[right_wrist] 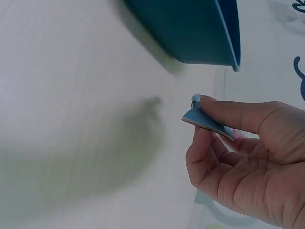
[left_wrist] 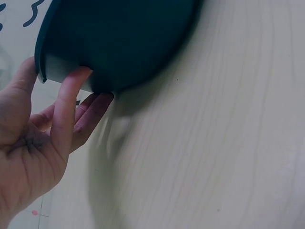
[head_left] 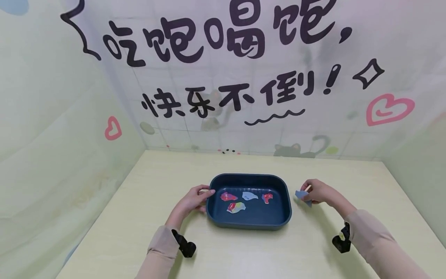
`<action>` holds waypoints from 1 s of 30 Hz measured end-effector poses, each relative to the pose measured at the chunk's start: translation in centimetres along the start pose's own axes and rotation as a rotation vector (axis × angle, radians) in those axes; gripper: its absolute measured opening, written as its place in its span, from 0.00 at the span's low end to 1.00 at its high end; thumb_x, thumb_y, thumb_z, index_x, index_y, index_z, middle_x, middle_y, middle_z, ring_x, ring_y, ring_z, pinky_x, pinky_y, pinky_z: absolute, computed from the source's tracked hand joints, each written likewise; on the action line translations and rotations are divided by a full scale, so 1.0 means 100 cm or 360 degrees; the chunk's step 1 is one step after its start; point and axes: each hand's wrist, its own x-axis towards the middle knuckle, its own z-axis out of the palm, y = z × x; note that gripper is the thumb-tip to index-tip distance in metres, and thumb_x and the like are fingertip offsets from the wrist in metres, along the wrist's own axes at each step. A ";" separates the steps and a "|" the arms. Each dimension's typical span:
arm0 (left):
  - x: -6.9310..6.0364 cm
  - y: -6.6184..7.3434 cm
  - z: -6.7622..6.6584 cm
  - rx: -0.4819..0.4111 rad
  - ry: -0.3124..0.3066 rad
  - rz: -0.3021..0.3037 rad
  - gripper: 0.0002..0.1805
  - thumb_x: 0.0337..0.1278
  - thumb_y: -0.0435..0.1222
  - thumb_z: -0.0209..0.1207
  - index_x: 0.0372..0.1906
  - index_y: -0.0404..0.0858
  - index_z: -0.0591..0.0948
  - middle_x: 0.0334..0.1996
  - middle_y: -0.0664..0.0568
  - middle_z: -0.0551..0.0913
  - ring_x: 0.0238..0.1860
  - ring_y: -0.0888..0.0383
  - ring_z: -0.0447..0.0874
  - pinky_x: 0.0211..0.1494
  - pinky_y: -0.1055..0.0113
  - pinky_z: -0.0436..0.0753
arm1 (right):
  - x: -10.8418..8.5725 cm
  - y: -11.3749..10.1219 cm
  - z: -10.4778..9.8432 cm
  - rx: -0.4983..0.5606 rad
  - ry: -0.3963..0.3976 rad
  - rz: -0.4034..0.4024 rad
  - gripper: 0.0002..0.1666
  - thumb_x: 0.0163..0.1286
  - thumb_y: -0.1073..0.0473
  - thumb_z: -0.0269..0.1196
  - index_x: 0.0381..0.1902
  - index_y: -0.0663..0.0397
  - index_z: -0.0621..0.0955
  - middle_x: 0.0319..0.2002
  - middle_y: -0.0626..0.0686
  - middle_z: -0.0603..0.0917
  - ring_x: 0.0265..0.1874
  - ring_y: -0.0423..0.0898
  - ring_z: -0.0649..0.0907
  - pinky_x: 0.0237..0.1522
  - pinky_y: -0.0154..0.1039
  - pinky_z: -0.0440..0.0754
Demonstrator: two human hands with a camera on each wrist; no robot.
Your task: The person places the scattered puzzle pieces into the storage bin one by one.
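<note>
A dark blue rectangular bin [head_left: 249, 226] with rounded corners stands on the table. My left hand [head_left: 192, 199] holds its left side, thumb over the rim and fingers against the outer wall. Inside lie several flat, irregular puzzle pieces: a pink-red one [head_left: 228, 197], a pale blue one [head_left: 249, 195], a red one [head_left: 267, 198] and a multicoloured one [head_left: 236, 208]. To the right of the bin, my right hand [head_left: 322, 192] pinches a blue puzzle piece [right_wrist: 204, 119] between thumb and fingers, above the table and apart from the bin.
The pale wood-grain table [head_left: 230, 255] runs back to a printed cloth wall [head_left: 216, 135] with dark lettering. Cloth sides rise at left and right. A black wrist camera [head_left: 187, 248] sits on the left cuff, another wrist camera [head_left: 342, 241] on the right.
</note>
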 end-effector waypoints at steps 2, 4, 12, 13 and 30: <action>0.000 0.000 0.000 0.0005 0.0011 0.0003 0.32 0.55 0.50 0.58 0.60 0.35 0.67 0.46 0.41 0.80 0.33 0.59 0.82 0.23 0.69 0.81 | -0.005 -0.015 -0.004 -0.0046 0.0026 0.0049 0.15 0.57 0.66 0.63 0.39 0.68 0.71 0.29 0.59 0.76 0.26 0.45 0.74 0.23 0.33 0.75; 0.001 0.000 0.001 0.0004 0.0024 -0.0005 0.32 0.55 0.50 0.58 0.60 0.36 0.68 0.46 0.41 0.80 0.33 0.58 0.82 0.23 0.68 0.82 | -0.008 -0.024 -0.007 -0.0067 0.0034 0.0049 0.15 0.57 0.68 0.62 0.40 0.70 0.71 0.30 0.60 0.76 0.27 0.45 0.74 0.24 0.33 0.74; 0.002 -0.001 0.001 0.0024 0.0026 -0.0021 0.33 0.55 0.51 0.58 0.60 0.36 0.67 0.47 0.41 0.80 0.33 0.58 0.82 0.24 0.68 0.82 | -0.010 -0.046 -0.016 -0.0122 0.0028 0.0007 0.15 0.59 0.67 0.62 0.40 0.70 0.72 0.32 0.62 0.78 0.30 0.46 0.75 0.27 0.33 0.75; 0.002 -0.001 0.001 0.0029 0.0025 -0.0022 0.33 0.54 0.51 0.58 0.61 0.36 0.67 0.47 0.41 0.80 0.33 0.58 0.82 0.24 0.68 0.82 | -0.010 -0.048 -0.016 -0.0129 0.0027 0.0003 0.15 0.59 0.66 0.62 0.41 0.70 0.72 0.32 0.62 0.78 0.30 0.46 0.75 0.27 0.33 0.75; 0.000 0.002 0.000 0.0051 0.0020 -0.0021 0.34 0.55 0.51 0.58 0.60 0.35 0.67 0.47 0.40 0.80 0.32 0.58 0.82 0.24 0.68 0.82 | 0.018 -0.082 0.013 -0.0171 -0.0040 -0.0114 0.10 0.61 0.65 0.60 0.40 0.65 0.75 0.33 0.59 0.79 0.27 0.43 0.75 0.26 0.32 0.75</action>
